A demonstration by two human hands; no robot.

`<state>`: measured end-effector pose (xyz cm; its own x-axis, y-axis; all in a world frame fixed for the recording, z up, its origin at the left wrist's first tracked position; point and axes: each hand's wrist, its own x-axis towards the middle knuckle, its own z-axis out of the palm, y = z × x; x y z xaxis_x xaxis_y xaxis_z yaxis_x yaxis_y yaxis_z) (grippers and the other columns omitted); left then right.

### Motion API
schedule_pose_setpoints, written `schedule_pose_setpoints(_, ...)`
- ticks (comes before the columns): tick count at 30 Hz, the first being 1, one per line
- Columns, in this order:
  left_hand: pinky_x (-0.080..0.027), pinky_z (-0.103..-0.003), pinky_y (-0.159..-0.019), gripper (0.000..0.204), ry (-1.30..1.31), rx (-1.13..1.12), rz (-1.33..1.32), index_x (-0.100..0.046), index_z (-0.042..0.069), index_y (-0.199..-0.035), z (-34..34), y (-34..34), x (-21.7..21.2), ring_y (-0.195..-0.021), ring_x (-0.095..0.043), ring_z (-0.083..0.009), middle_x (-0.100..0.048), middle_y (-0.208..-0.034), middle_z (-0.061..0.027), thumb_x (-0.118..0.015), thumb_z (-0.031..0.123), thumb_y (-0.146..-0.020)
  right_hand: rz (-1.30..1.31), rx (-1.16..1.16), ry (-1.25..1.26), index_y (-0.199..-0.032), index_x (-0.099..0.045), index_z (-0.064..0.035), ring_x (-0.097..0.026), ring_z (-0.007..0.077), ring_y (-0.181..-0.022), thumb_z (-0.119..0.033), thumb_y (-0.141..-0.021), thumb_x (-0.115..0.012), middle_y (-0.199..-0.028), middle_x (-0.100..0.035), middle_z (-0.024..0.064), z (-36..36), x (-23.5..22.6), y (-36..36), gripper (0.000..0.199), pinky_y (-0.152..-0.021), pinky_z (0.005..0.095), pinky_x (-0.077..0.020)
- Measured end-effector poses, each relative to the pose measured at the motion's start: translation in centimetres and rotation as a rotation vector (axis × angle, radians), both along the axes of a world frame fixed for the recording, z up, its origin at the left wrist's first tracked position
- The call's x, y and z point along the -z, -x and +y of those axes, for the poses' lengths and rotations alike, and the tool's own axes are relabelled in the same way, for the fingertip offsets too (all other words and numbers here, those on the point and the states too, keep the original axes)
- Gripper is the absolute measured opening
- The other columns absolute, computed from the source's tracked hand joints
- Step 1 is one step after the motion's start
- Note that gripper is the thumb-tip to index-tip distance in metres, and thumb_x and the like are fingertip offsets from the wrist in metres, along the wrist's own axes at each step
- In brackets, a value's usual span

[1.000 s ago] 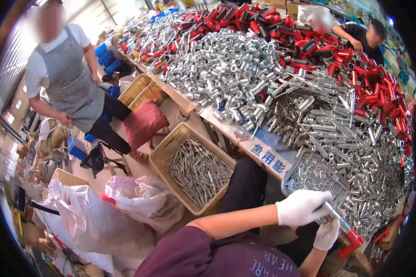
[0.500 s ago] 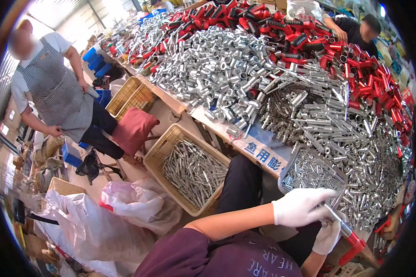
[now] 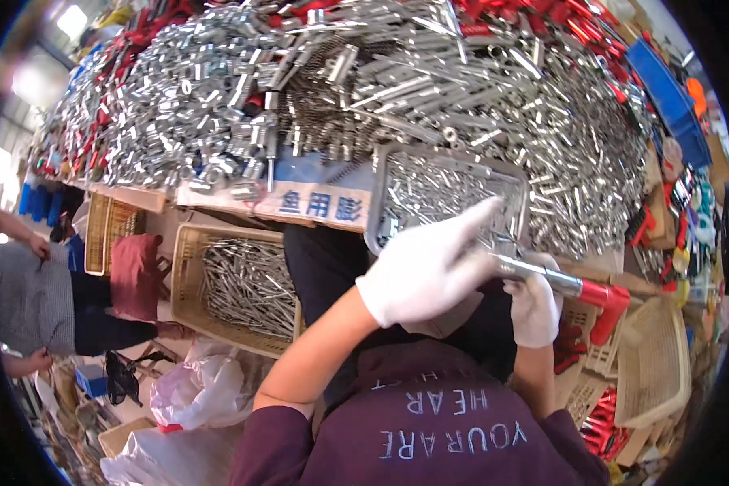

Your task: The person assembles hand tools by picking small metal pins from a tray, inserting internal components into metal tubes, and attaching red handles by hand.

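My right hand [image 3: 535,312], in a white glove, is closed around the silver barrel of a hand tool [image 3: 563,283]. The tool has a red angled handle at its right end; its kind is unclear. My left hand [image 3: 429,267], also gloved in white, is at the tool's left end, above the near edge of a clear plastic tray [image 3: 373,202]. Its index finger stretches forward, apart from the blurred lower fingers beside the barrel. No part shows clearly in that hand. Small silver pins [image 3: 429,186] fill the tray.
Heaped on the table are silver sleeves [image 3: 186,105], dark springs [image 3: 324,105], metal rods [image 3: 413,89] and red handles [image 3: 575,24]. A yellow crate [image 3: 186,283] of rods stands left of my legs. Another crate [image 3: 656,364] is at right. A person [image 3: 28,292] stands at far left.
The view has swung right, bringing the right-hand crate and blue bin into sight. The tool stays in my right hand, and my left hand remains by its end.
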<state>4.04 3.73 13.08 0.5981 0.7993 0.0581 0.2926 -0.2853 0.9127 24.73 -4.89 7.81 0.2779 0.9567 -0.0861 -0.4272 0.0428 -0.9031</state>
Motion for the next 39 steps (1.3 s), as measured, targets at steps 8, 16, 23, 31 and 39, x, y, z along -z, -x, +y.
schedule_pose_setpoints(8,-0.049,-0.044,-0.092,0.086,-0.345,0.027,-0.039,-0.031,0.007,-0.149,0.1,-1.8,-0.8,-0.108,-0.06,-0.0396,-0.057,-0.121,-0.0271,-0.071,0.038,-0.079,-0.083,0.122,0.067,-0.107,-0.058,0.0031,-0.066,0.0178,-0.082,-0.008,-0.083,-0.059,-0.096,-0.066,0.012,0.0,-0.9,-0.6,0.026,-0.069,0.028,-0.0533)
schedule_pose_setpoints(16,-0.054,-0.032,-0.063,0.034,0.9,0.732,-0.004,-0.067,0.003,-0.101,-4.9,-5.7,4.8,-0.071,-0.069,-0.0199,-0.07,-0.082,-0.0101,-0.066,0.035,-0.087,-0.441,-0.171,-0.043,-0.077,-0.063,-0.0027,-0.061,0.0121,-0.066,-0.003,-0.067,-0.069,-0.075,-0.066,0.0055,-4.2,-0.2,-4.2,0.012,-0.061,0.0273,-0.0492)
schedule_pose_setpoints(23,-0.054,-0.036,-0.066,0.036,0.43,0.417,-0.04,-0.066,0.008,-0.106,-6.5,-6.9,5.9,-0.073,-0.07,-0.0272,-0.068,-0.076,-0.0185,-0.068,0.038,-0.086,-0.644,0.094,0.106,-0.074,-0.06,-0.0048,-0.058,0.009,-0.064,-0.004,-0.072,-0.069,-0.07,-0.062,0.001,-5.6,0.9,-4.3,0.008,-0.061,0.0261,-0.0473)
schedule_pose_setpoints(31,-0.052,-0.041,-0.059,0.039,-0.174,0.301,0.306,-0.063,0.005,-0.095,-7.8,-7.6,5.3,-0.067,-0.068,-0.0315,-0.067,-0.073,-0.0156,-0.068,0.043,-0.085,-0.492,0.137,0.188,-0.074,-0.06,-0.0041,-0.051,0.0076,-0.053,-0.008,-0.076,-0.066,-0.064,-0.058,0.0002,-6.0,1.2,-4.2,0.007,-0.05,0.0235,-0.041)
schedule_pose_setpoints(39,-0.054,-0.038,-0.058,0.032,-0.349,0.129,0.414,-0.064,0.006,-0.082,-9.2,-9.3,5.6,-0.059,-0.068,-0.0277,-0.066,-0.064,-0.0149,-0.069,0.037,-0.083,-0.644,0.146,0.221,-0.07,-0.061,-0.0036,-0.055,0.0067,-0.056,-0.003,-0.077,-0.068,-0.064,-0.059,-0.0017,-6.0,1.5,-4.3,0.009,-0.052,0.025,-0.0429)
